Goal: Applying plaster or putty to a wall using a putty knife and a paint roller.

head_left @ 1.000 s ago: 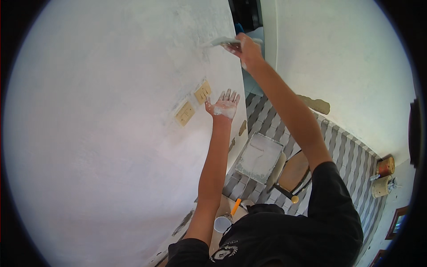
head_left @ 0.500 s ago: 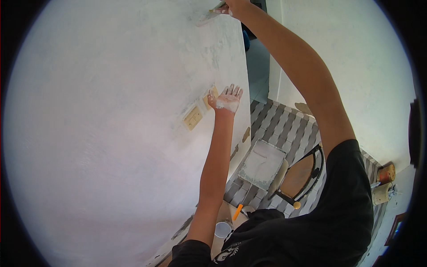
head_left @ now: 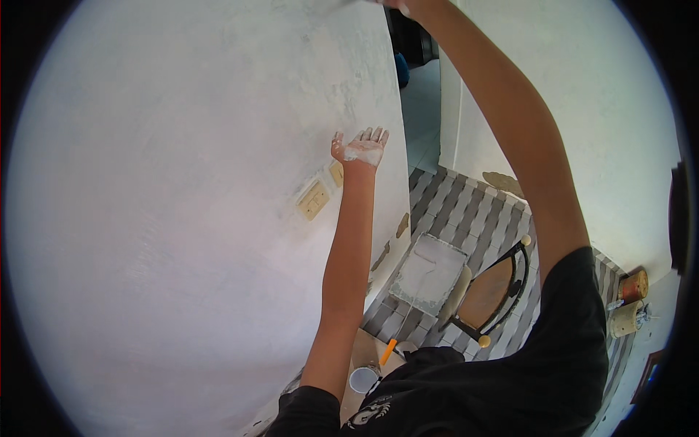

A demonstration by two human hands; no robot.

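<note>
Whitish wall [head_left: 182, 182] fills most of what we see on the left, its surface mottled with grey, rougher patches toward the upper right edge. Our left hand [head_left: 362, 149] is wide open in front of it, palm up and fingers spread, with white paste smeared over palm and fingertips; we see no tool in it. Just below this hand are two beige wall plates: one [head_left: 313, 200] in plain view, the other [head_left: 336, 173] partly hidden behind our wrist. Our right arm reaches up to the top edge, where the right hand [head_left: 399, 4] is mostly cut off, so we cannot tell how its fingers are closed. Beside it, at the same edge, a blurred grey blade [head_left: 338, 6] shows close to the wall; its contact we cannot make out. Below us, a pale rectangular board [head_left: 428, 273] sits next to a chair [head_left: 489, 295] with a brown panel and dark frame, above a patterned tile floor [head_left: 451, 197]. Nearer our body are a round container [head_left: 364, 379] and an orange handle [head_left: 389, 352].
</note>
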